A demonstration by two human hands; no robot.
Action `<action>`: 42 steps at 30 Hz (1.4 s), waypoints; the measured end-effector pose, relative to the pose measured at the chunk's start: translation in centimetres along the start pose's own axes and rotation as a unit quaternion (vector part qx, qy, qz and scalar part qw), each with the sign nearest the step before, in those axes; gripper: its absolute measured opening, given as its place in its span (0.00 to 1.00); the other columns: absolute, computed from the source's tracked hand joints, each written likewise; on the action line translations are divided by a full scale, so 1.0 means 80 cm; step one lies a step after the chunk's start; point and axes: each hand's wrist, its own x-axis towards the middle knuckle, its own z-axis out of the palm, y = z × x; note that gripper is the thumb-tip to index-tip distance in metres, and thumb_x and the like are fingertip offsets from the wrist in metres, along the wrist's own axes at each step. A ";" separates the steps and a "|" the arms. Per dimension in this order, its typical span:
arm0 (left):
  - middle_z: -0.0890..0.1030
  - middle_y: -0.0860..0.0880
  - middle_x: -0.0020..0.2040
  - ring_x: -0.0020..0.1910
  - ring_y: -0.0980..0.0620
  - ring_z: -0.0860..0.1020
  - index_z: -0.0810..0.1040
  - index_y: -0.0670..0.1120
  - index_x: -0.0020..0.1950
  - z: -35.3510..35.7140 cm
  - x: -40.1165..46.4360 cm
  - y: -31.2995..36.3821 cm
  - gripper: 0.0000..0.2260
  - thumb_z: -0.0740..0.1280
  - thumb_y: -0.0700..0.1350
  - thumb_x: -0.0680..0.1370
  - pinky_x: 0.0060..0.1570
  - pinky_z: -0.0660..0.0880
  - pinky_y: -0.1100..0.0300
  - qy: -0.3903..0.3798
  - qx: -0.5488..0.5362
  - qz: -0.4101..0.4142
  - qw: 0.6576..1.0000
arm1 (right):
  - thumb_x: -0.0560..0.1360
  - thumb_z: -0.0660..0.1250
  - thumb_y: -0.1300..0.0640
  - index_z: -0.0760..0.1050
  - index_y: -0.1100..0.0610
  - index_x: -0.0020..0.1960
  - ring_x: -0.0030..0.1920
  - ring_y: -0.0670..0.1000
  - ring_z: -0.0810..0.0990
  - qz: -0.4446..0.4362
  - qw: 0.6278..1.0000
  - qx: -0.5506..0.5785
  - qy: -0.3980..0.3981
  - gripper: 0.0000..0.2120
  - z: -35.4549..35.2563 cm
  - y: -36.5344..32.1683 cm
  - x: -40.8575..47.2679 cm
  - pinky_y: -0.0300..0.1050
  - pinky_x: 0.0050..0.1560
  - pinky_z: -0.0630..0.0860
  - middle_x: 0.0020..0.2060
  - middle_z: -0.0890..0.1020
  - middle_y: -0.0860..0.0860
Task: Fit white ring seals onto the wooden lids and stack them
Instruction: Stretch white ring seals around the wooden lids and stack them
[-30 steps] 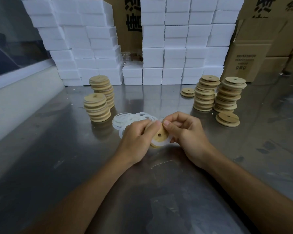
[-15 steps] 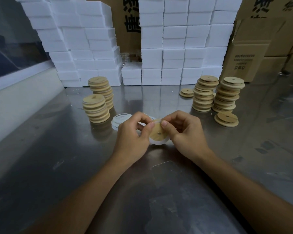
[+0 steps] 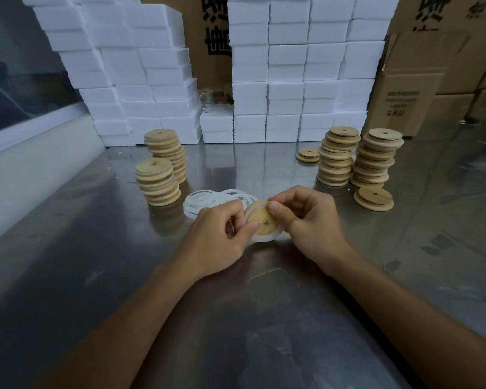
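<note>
Lid (image 3: 262, 222) tilted up since; both hands (image 3: 219, 234) (image 3: 310, 220) pinch its rim, ring (image 3: 264, 239) half-seated

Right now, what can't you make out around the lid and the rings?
Head view only:
- Lid: its left edge is behind the left hand, its right behind the right hand.
- Ring on it: whether fully seated is hidden by fingers.
- Loose rings: overlapping, uncountable.
- Glassware between the foam blocks: too small.

You're working in dim, cool light from above; the steel worktop (image 3: 68, 276) gives back soft, smeared glare and faint reflections. Wide-angle bending curves your frame edges, corners darken, and your near forearms look soft.
</note>
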 end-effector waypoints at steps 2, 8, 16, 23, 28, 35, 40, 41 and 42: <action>0.73 0.59 0.28 0.28 0.56 0.70 0.65 0.53 0.30 0.002 -0.002 0.000 0.17 0.68 0.57 0.73 0.31 0.63 0.67 0.000 0.012 0.000 1.000 | 0.74 0.71 0.68 0.80 0.68 0.47 0.39 0.48 0.84 -0.005 1.000 -0.004 -0.001 0.03 -0.001 -0.002 0.000 0.39 0.40 0.80 0.40 0.85 0.57; 0.70 0.55 0.27 0.29 0.54 0.70 0.69 0.51 0.33 0.000 0.000 0.003 0.20 0.64 0.66 0.71 0.29 0.65 0.64 0.030 0.032 -0.023 0.999 | 0.74 0.69 0.71 0.79 0.67 0.45 0.33 0.41 0.81 -0.007 0.998 0.060 0.002 0.01 -0.002 -0.007 0.003 0.31 0.33 0.74 0.35 0.83 0.54; 0.73 0.58 0.26 0.26 0.59 0.70 0.75 0.52 0.36 0.006 -0.001 0.020 0.12 0.63 0.54 0.77 0.31 0.65 0.66 -0.043 -0.147 -0.076 0.985 | 0.74 0.71 0.59 0.80 0.61 0.44 0.35 0.47 0.79 0.087 0.993 0.080 -0.016 0.05 -0.005 -0.004 0.002 0.39 0.34 0.74 0.36 0.84 0.55; 0.70 0.55 0.27 0.29 0.56 0.68 0.78 0.36 0.45 0.010 0.001 0.017 0.20 0.63 0.54 0.77 0.30 0.63 0.65 -0.025 -0.200 -0.086 0.976 | 0.71 0.73 0.50 0.79 0.58 0.40 0.33 0.45 0.79 0.170 0.975 0.143 -0.001 0.11 -0.005 -0.009 0.004 0.38 0.35 0.77 0.32 0.82 0.52; 0.71 0.54 0.26 0.25 0.58 0.67 0.77 0.35 0.45 0.014 0.000 0.023 0.21 0.63 0.54 0.77 0.27 0.64 0.69 -0.024 -0.239 -0.101 0.965 | 0.73 0.71 0.54 0.79 0.59 0.39 0.34 0.46 0.79 0.230 0.952 0.201 -0.006 0.09 -0.011 -0.009 0.008 0.43 0.45 0.78 0.27 0.79 0.48; 0.72 0.47 0.28 0.23 0.57 0.67 0.76 0.40 0.40 0.015 0.002 0.027 0.17 0.64 0.53 0.79 0.26 0.65 0.66 -0.022 -0.278 -0.116 0.953 | 0.68 0.73 0.51 0.79 0.58 0.38 0.34 0.47 0.80 0.179 0.969 0.171 0.020 0.10 -0.011 -0.012 0.008 0.40 0.37 0.79 0.33 0.82 0.52; 0.73 0.50 0.27 0.24 0.58 0.68 0.77 0.37 0.43 0.017 0.002 0.023 0.18 0.64 0.52 0.80 0.27 0.66 0.66 -0.006 -0.249 -0.120 0.961 | 0.69 0.72 0.49 0.79 0.59 0.42 0.33 0.46 0.82 0.150 0.976 0.154 0.023 0.13 -0.008 -0.009 0.005 0.39 0.34 0.78 0.33 0.84 0.52; 0.73 0.51 0.27 0.24 0.59 0.68 0.78 0.37 0.43 0.018 0.002 0.022 0.17 0.64 0.51 0.80 0.27 0.66 0.66 -0.003 -0.242 -0.120 0.963 | 0.70 0.72 0.49 0.79 0.59 0.42 0.33 0.46 0.81 0.149 0.977 0.150 0.018 0.13 -0.008 -0.009 0.005 0.39 0.34 0.78 0.34 0.84 0.52; 0.73 0.51 0.27 0.24 0.59 0.69 0.78 0.37 0.43 0.018 0.002 0.022 0.17 0.64 0.51 0.80 0.28 0.66 0.66 0.000 -0.238 -0.120 0.964 | 0.70 0.72 0.48 0.79 0.59 0.42 0.33 0.45 0.81 0.150 0.977 0.148 0.013 0.13 -0.007 -0.008 0.005 0.39 0.34 0.78 0.33 0.84 0.51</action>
